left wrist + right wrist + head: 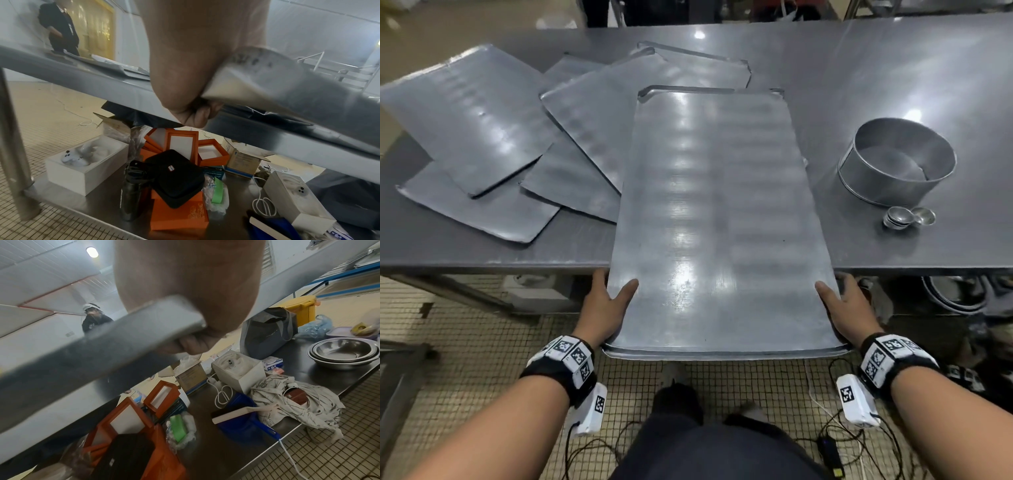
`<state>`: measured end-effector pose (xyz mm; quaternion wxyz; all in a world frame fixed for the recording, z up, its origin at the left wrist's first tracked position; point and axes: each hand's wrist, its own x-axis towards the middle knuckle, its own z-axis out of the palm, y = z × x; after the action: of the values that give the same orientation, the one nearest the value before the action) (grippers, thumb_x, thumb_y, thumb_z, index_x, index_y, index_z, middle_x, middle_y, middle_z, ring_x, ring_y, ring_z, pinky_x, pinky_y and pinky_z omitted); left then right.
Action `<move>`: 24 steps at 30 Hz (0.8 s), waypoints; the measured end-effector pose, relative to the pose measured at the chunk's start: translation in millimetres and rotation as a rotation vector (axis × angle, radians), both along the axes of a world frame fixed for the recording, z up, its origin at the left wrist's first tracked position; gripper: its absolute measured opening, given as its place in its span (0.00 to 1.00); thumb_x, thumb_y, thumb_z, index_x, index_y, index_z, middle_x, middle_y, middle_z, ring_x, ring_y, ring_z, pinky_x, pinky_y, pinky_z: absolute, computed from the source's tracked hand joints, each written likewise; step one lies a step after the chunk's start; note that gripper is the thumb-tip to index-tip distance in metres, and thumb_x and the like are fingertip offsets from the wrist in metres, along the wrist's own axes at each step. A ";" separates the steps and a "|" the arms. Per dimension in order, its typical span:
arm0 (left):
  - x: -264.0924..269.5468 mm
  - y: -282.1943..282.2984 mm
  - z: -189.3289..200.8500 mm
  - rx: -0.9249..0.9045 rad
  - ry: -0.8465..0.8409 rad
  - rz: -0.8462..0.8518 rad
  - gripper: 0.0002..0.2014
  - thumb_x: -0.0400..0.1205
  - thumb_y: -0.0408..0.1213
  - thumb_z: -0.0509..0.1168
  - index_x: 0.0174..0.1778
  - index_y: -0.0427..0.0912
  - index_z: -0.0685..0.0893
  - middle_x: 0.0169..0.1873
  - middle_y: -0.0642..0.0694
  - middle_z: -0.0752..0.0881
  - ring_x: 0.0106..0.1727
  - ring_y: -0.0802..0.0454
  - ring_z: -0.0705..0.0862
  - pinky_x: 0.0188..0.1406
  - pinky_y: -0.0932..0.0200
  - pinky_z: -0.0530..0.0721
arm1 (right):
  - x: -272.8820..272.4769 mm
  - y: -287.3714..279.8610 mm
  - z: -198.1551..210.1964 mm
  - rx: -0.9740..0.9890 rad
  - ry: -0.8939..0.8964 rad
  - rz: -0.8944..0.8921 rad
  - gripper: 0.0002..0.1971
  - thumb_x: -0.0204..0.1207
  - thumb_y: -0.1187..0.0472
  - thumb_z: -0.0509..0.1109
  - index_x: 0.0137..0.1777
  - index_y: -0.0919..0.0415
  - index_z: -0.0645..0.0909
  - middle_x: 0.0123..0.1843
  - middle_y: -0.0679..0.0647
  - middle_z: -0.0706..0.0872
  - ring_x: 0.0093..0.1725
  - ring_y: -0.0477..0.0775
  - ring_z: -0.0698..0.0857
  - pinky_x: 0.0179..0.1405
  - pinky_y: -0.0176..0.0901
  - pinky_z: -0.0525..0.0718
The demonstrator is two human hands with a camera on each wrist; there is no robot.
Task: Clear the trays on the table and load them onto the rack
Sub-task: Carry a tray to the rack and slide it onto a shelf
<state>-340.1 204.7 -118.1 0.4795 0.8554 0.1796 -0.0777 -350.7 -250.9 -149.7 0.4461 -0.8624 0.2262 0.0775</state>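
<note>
Bare-skinned, the left hand (606,305) and the right hand (846,305) each had a grip on the large flat grey metal tray (717,219), one on each long edge near its near end, thumbs lying on its top face and fingers (197,116) curled under the rim. The right wrist view showed the same hold, with fingers (193,344) tucked beneath the tray's edge. That tray overhung the near edge of the grey steel desk (893,68), its far end over the desktop. To the left of the held tray, more flat grey metal trays (472,116) lay overlapping on the desk at mixed angles. To the right of the held tray stood a round metal cake tin (897,161), with small nested metal cups (907,217) just beside it on its near side.
</note>
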 end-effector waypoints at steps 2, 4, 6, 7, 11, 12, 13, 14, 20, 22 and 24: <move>-14.4 -4.5 -1.9 -0.015 0.009 0.017 0.33 0.80 0.58 0.70 0.77 0.48 0.67 0.61 0.51 0.84 0.56 0.53 0.85 0.51 0.53 0.83 | -9.2 -6.2 -1.2 0.027 -0.004 0.012 0.39 0.66 0.24 0.66 0.71 0.47 0.72 0.65 0.51 0.85 0.63 0.56 0.85 0.67 0.62 0.82; -27.2 -8.5 -3.7 -0.023 0.024 0.030 0.34 0.79 0.60 0.70 0.77 0.50 0.65 0.61 0.50 0.84 0.56 0.53 0.86 0.53 0.50 0.86 | -16.2 -11.1 -1.7 0.042 -0.011 0.022 0.38 0.66 0.25 0.68 0.71 0.48 0.72 0.65 0.52 0.86 0.62 0.56 0.86 0.67 0.63 0.83; -38.7 -12.3 -5.3 -0.023 0.030 0.040 0.35 0.79 0.60 0.70 0.77 0.52 0.65 0.61 0.49 0.85 0.57 0.51 0.86 0.55 0.47 0.87 | -21.0 -15.3 -2.2 0.064 -0.016 0.029 0.32 0.74 0.35 0.72 0.71 0.51 0.72 0.66 0.54 0.85 0.62 0.56 0.85 0.67 0.63 0.83; -44.0 -14.2 -5.5 -0.020 0.032 0.042 0.35 0.79 0.61 0.70 0.77 0.52 0.64 0.61 0.49 0.85 0.57 0.51 0.87 0.55 0.47 0.87 | -22.6 -17.6 -3.8 0.074 -0.018 0.027 0.29 0.77 0.40 0.72 0.72 0.53 0.72 0.66 0.55 0.85 0.63 0.57 0.85 0.66 0.63 0.83; -58.8 -21.1 -3.2 -0.033 0.029 0.047 0.33 0.79 0.58 0.71 0.76 0.51 0.65 0.60 0.50 0.85 0.56 0.54 0.86 0.46 0.57 0.84 | -25.1 -26.7 -5.2 0.104 -0.010 0.045 0.26 0.79 0.45 0.73 0.71 0.53 0.71 0.66 0.57 0.84 0.62 0.59 0.86 0.65 0.66 0.84; -60.0 -21.1 -3.1 -0.047 0.028 0.050 0.34 0.79 0.58 0.72 0.76 0.51 0.65 0.61 0.50 0.85 0.56 0.54 0.86 0.47 0.56 0.84 | -24.4 -28.4 -4.7 0.118 -0.006 0.052 0.26 0.79 0.45 0.74 0.72 0.52 0.71 0.66 0.57 0.84 0.60 0.58 0.87 0.64 0.66 0.85; -60.3 -20.6 -2.8 -0.057 0.031 0.051 0.34 0.79 0.58 0.72 0.75 0.52 0.65 0.61 0.50 0.84 0.56 0.54 0.86 0.49 0.54 0.85 | -22.8 -29.9 -4.2 0.129 0.000 0.055 0.26 0.77 0.45 0.74 0.71 0.51 0.71 0.65 0.57 0.85 0.59 0.58 0.87 0.63 0.66 0.86; -59.5 -19.6 -2.1 -0.057 0.036 0.046 0.34 0.78 0.58 0.73 0.75 0.52 0.65 0.62 0.51 0.84 0.57 0.54 0.86 0.51 0.52 0.86 | -21.0 -30.6 -2.6 0.134 0.008 0.059 0.27 0.75 0.43 0.75 0.70 0.48 0.71 0.63 0.57 0.86 0.57 0.58 0.88 0.62 0.66 0.86; -39.1 -13.6 4.7 -0.014 0.052 0.012 0.36 0.78 0.57 0.73 0.77 0.50 0.66 0.62 0.50 0.82 0.57 0.53 0.85 0.51 0.53 0.84 | -7.5 -33.8 -1.2 0.094 0.031 0.096 0.33 0.64 0.26 0.73 0.64 0.40 0.72 0.62 0.50 0.87 0.59 0.56 0.87 0.64 0.67 0.84; -30.2 -12.1 3.8 0.013 0.044 0.004 0.34 0.78 0.60 0.71 0.75 0.49 0.67 0.62 0.50 0.83 0.59 0.50 0.85 0.57 0.48 0.84 | -4.7 -33.4 -0.7 0.081 0.018 0.097 0.34 0.64 0.22 0.70 0.64 0.40 0.73 0.63 0.48 0.87 0.61 0.55 0.87 0.66 0.65 0.83; -22.8 -12.3 2.3 0.032 0.046 0.001 0.32 0.79 0.62 0.69 0.73 0.49 0.68 0.62 0.51 0.83 0.60 0.50 0.85 0.58 0.48 0.83 | -1.4 -31.2 1.1 0.081 0.009 0.091 0.38 0.61 0.18 0.67 0.66 0.40 0.74 0.63 0.46 0.87 0.62 0.54 0.86 0.68 0.63 0.82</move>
<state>-363.0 192.4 -115.8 0.4613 0.8610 0.1922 -0.0942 -352.1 -282.1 -148.6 0.4758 -0.8526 0.1853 0.1107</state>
